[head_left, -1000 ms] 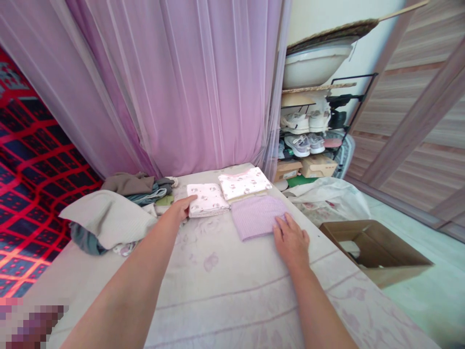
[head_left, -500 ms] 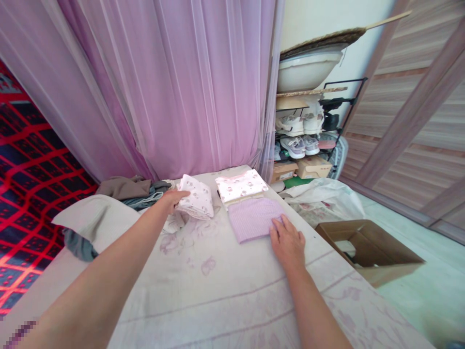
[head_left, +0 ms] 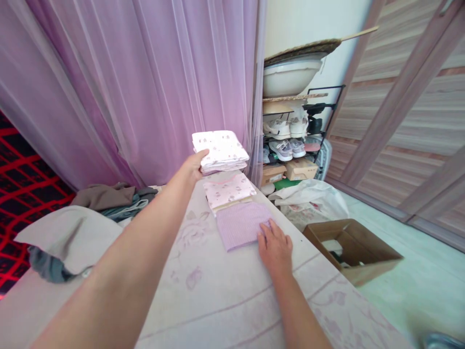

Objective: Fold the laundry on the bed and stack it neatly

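My left hand (head_left: 197, 165) grips the near left corner of a folded white printed cloth (head_left: 220, 150), several layers thick, held up in front of the curtain. Beneath and nearer lies a folded pale pink printed garment (head_left: 230, 190) on the bed. A folded lilac ribbed garment (head_left: 241, 225) lies in front of it, touching or overlapping its near edge. My right hand (head_left: 276, 247) rests with fingers spread on the right edge of the lilac garment. The thumb of my left hand is on top; its other fingers are hidden under the cloth.
Loose clothes (head_left: 72, 237) are heaped at the bed's left. A lilac curtain (head_left: 156, 87) hangs behind the bed (head_left: 218, 300). On the right stand a shoe rack (head_left: 323, 131), a white plastic bag (head_left: 312, 196) and an open cardboard box (head_left: 378, 271) on the floor.
My left hand has carried the folded printed cloth up and to the right, from beside the clothes heap to above the pink printed garment. My right hand stays on the lilac garment.
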The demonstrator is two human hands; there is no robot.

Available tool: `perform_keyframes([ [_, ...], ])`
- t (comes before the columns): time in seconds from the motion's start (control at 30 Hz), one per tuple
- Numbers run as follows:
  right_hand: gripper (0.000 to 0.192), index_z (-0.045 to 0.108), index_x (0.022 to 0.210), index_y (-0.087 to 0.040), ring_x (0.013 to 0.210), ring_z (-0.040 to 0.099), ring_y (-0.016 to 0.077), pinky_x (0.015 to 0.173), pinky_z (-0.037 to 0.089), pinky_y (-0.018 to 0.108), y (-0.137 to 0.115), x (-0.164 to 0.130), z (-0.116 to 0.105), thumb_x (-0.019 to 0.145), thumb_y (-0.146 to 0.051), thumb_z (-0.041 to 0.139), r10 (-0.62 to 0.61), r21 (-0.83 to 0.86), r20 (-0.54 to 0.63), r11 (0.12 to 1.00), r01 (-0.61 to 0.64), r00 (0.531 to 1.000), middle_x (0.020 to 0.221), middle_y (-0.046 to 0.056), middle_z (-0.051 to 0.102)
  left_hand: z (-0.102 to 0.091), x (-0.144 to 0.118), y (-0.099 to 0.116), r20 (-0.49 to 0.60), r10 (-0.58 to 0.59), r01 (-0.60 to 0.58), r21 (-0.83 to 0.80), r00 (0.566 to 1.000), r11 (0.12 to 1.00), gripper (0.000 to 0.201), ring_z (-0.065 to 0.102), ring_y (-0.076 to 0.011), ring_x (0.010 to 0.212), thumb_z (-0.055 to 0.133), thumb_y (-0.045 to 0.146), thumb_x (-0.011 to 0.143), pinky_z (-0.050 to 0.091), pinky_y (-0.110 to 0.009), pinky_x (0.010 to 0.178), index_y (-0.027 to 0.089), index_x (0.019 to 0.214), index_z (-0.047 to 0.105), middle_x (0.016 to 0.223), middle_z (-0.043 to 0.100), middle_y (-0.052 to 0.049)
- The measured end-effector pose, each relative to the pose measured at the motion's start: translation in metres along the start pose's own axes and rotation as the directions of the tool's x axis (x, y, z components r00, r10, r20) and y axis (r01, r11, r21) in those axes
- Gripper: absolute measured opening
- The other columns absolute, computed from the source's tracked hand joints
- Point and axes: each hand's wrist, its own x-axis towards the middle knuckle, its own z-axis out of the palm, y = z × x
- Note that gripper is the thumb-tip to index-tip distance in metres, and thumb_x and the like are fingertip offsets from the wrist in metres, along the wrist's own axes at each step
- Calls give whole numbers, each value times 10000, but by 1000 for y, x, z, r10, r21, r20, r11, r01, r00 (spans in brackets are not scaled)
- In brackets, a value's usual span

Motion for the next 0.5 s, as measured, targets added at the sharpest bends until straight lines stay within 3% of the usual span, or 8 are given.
perform_keyframes([
  [0.1,417,569,1285,-265,1294,404,246,1057,266,500,2,1,1,943,-341,341,2,18,32,1000,-3,999,1482,67,397,11,8,-59,-61,-103,102,-20,993,995,259,704,-170,662,736,207,755,587,-258,637,136,993,661,778,736,-61],
  [0.2,419,562,1290,-272,1299,397,251,1060,259,511,3,3,3,940,-350,346,8,34,51,999,-10,999,1489,62,387,0,11,-95,-82,-201,204,28,976,979,312,706,-187,664,758,181,729,592,-273,618,117,1016,654,781,736,-78],
  [0.33,422,569,1285,-266,1299,395,261,1062,252,515,3,3,2,934,-345,350,17,50,46,999,-20,999,1482,75,396,-15,16,-88,-42,-251,254,89,967,963,302,708,-199,716,733,178,756,599,-296,670,104,1038,653,838,741,-99],
  [0.5,424,571,1286,-262,1299,393,263,1066,247,512,2,3,1,931,-343,354,18,61,46,998,-21,999,1482,78,396,-18,12,-75,0,-232,227,194,973,954,242,705,-197,749,660,197,822,594,-299,696,111,1048,650,868,740,-98],
])
